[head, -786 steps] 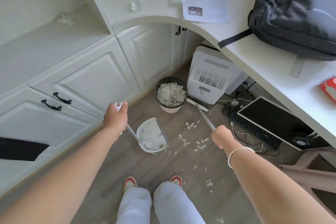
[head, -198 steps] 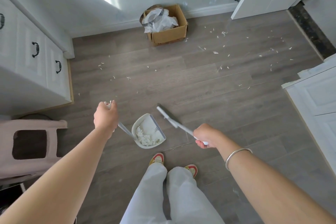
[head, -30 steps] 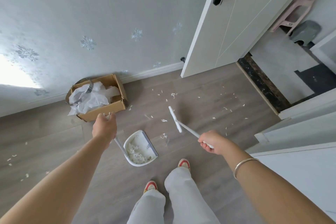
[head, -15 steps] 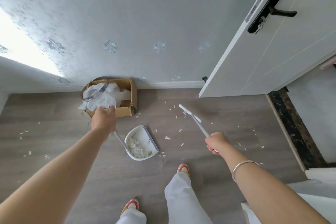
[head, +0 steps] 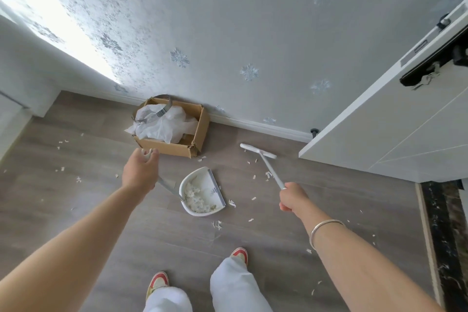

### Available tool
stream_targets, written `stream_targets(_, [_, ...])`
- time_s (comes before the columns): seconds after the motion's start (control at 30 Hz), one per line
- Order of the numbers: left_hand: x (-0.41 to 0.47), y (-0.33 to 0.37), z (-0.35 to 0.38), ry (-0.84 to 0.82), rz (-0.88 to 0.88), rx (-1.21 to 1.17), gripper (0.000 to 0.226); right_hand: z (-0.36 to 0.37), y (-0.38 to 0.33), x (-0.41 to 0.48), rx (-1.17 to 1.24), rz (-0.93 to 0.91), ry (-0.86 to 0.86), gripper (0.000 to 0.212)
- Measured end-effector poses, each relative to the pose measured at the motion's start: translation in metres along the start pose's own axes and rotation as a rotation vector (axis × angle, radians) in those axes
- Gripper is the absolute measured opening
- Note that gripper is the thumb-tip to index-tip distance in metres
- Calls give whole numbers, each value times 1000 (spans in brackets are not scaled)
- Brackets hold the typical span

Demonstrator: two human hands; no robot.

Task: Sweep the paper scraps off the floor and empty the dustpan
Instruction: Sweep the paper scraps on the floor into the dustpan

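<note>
Curling our left grip point(head: 140, 172) round the dustpan point(head: 202, 191) handle and our right grip point(head: 291, 197) round the broom point(head: 258, 151), we stood roughly mid-job: dustpan between them, part-filled and unemptied; paper scraps point(head: 217, 224) dotted the floor point(head: 177, 248) around both.

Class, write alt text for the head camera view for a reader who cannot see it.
A person's left hand holds a dustpan of paper scraps, the right hand a broom, on a scrap-littered floor near a cardboard box.
</note>
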State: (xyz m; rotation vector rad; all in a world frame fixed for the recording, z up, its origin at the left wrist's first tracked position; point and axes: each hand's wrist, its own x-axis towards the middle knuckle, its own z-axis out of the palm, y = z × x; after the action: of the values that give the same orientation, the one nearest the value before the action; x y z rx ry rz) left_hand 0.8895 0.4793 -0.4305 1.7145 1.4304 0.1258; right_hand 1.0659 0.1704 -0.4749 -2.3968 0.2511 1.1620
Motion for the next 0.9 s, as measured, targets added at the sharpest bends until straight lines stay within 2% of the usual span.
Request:
stream_targets(0.23, [-4, -4, -1, 40, -39, -22, 28, 9, -8, 15, -12, -2, -86, 39])
stream_targets(0.47, [-4, -14, -23, 71, -41, 13, 35, 7, -19, 0, 17, 72, -60, 22])
stream_targets(0.6, [-2, -18, -38, 83, -49, 18, 33, 0, -29, -21, -41, 98, -131, 14])
stream_targets(0.73, [5, -24, -57, 96, -52, 21, 38, -15, -54, -36, -79, 43, -188, 15])
stream_targets(0.9, [9, -31, -78, 113, -70, 7, 44, -3, -72, -48, -63, 11, -144, 3])
